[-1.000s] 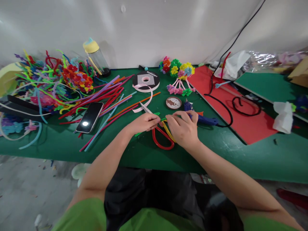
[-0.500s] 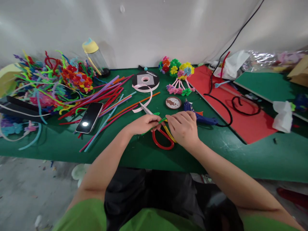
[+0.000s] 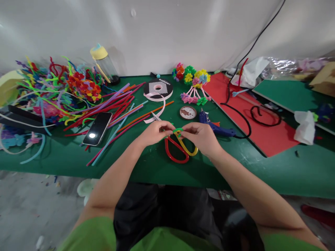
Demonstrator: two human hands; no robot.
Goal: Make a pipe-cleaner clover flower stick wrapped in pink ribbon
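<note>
Between my two hands is a green pipe cleaner [image 3: 178, 130], bent into a small loop. My left hand [image 3: 156, 133] pinches its left side between thumb and fingers, and a thin green end shows below that hand. My right hand [image 3: 201, 136] pinches the loop's right side. Directly beneath lie scissors [image 3: 177, 160] with one red and one yellow handle, their blades pointing up and left, partly covered by my left hand. Past my hands sit a round brown lid of small white beads [image 3: 187, 112] and a blue hot glue gun [image 3: 220, 130].
Loose pipe cleaners [image 3: 123, 104] and a phone [image 3: 98, 128] lie to the left, near a heap of colourful pipe-cleaner flowers [image 3: 81, 85]. A ribbon spool [image 3: 158, 89], flower bunches [image 3: 195, 78] and a bottle [image 3: 106, 64] stand behind. A red board [image 3: 272, 139] with a black cord lies right.
My right hand has turned and shifted slightly, uncovering the yellow scissor handle. The green pipe cleaner, straighter before, is now curved into a loop between my fingertips.
</note>
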